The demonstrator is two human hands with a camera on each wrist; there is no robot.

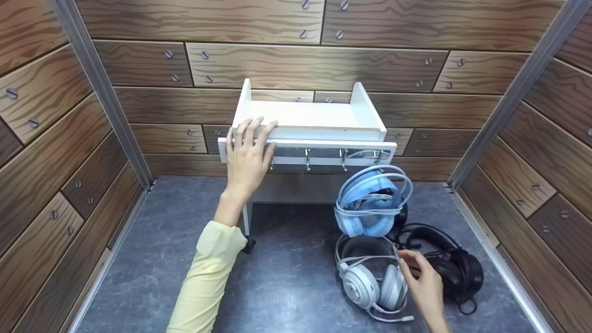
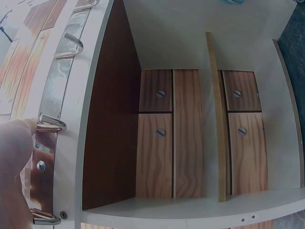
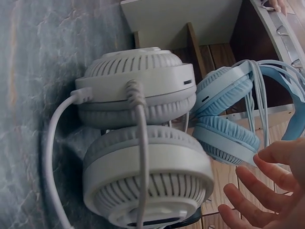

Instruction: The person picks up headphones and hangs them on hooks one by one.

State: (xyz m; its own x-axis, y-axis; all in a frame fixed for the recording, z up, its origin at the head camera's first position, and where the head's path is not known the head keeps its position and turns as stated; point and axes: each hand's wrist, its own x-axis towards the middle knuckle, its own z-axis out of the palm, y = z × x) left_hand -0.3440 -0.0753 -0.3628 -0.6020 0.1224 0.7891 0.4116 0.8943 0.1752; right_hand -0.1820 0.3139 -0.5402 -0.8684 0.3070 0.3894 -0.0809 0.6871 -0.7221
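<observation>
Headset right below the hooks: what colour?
That headset is light blue; clearest in the head view.

In the head view, open table (image 1: pixel 277 263) runs through the lower centre, between the yellow sleeve (image 1: pixel 199 286) and the white headset (image 1: pixel 360 284), and gives a way to the middle hooks (image 1: pixel 307 159) from the front. The left hand (image 1: pixel 247 159) covers the rail's left end. The blue headset (image 1: pixel 370 208) blocks the front of its right end. Black headsets (image 1: pixel 462 270) and the right hand (image 1: pixel 423 277) crowd the lower right. From above, the shelf top (image 1: pixel 305 113) is reachable between its raised side boards (image 1: pixel 367 108).
</observation>
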